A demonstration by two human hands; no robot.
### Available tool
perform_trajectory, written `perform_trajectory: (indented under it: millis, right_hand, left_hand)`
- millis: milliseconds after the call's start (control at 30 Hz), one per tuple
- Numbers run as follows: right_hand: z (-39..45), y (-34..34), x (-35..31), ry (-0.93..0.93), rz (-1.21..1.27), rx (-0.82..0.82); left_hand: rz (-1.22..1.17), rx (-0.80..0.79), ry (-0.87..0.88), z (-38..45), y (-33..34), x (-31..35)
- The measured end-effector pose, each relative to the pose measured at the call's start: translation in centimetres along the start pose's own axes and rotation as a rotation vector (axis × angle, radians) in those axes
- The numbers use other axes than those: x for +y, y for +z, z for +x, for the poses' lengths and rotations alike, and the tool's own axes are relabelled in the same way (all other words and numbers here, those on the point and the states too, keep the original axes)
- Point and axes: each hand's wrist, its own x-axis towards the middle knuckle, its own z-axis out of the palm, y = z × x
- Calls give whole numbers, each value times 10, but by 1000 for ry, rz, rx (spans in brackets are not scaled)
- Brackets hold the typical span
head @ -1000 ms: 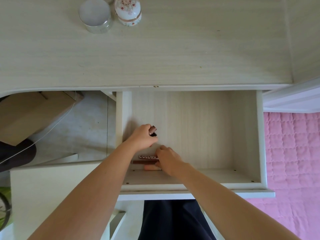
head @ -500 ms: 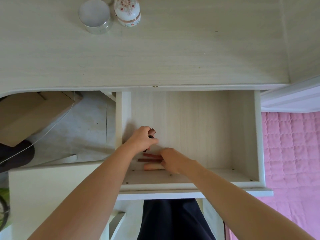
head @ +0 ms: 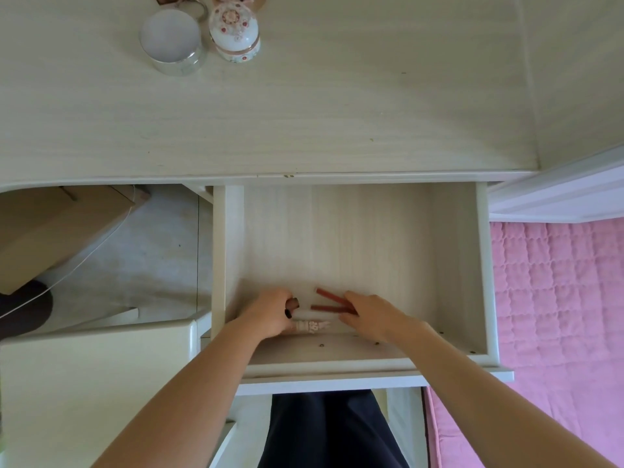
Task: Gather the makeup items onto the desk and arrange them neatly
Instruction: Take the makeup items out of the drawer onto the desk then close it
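Below the pale surface (head: 304, 123), an open drawer (head: 337, 238) holds two red sticks (head: 329, 300) lying crosswise, touching the open right hand (head: 369, 315), while the left hand (head: 270, 314) grips a small tube (head: 293, 304).

Open drawer (head: 459, 265) below the pale wood tabletop (head: 337, 113), seen from above. Both hands reach into its near end. The left hand (head: 270, 314) is closed around a small brown-capped tube (head: 293, 304). The right hand (head: 371, 315) rests its fingers (head: 349, 298) on two thin red-brown sticks (head: 329, 304) that cross beneath it. A white patterned item (head: 312, 326) lies between the hands. On the far tabletop stand a round frosted jar (head: 172, 42) and a floral egg-shaped box (head: 234, 32), side by side.
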Motion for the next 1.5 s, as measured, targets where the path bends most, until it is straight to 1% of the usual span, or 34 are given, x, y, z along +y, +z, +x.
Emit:
perform_trajectory:
  millis: [100, 200, 267, 333, 433, 500, 600, 767, 833, 967, 1100, 1200, 1267, 1400, 1500]
  right_hand:
    - [-4, -4, 8, -9, 56, 31]
    - [-6, -6, 12, 11, 127, 60]
    - [-6, -5, 11, 51, 225, 32]
    - [-4, -4, 11, 101, 256, 41]
    - [-1, -4, 8, 133, 243, 98]
    - [0, -5, 4, 128, 306, 138]
    - [-5, -8, -2, 113, 437, 206]
    - [-16, -17, -12, 81, 596, 217]
    - [-25, -22, -17, 74, 667, 231]
    - [-49, -34, -26, 23, 787, 288]
    - [-78, -46, -35, -59, 831, 306]
    - [-98, -56, -38, -84, 856, 332]
    - [-107, -63, -41, -92, 893, 358]
    - [-121, -77, -48, -93, 937, 419]
    - [-127, -92, -57, -109, 995, 437]
  left_hand:
    - [106, 21, -6, -1, 9, 1]
    - [156, 48, -1, 1, 12, 2]
    - [213, 61, 17, 1, 12, 2]
    - [272, 79, 32, -1, 13, 4]
    - [292, 76, 36, -1, 12, 3]
    - [275, 61, 38, -4, 9, 4]
    - [109, 42, 28, -7, 5, 4]
    - [-292, 80, -19, -24, -8, 16]
    - [-434, 138, -41, -36, -14, 29]
    - [-848, 291, -145, -62, -20, 56]
    - [-1122, 321, -153, -86, -23, 82]
    - [-1274, 340, -151, -100, -26, 102]
    - [-1352, 331, -109, -109, -30, 114]
    - [-1484, 334, -53, -122, -44, 137]
    - [-1522, 318, -38, -126, -58, 149]
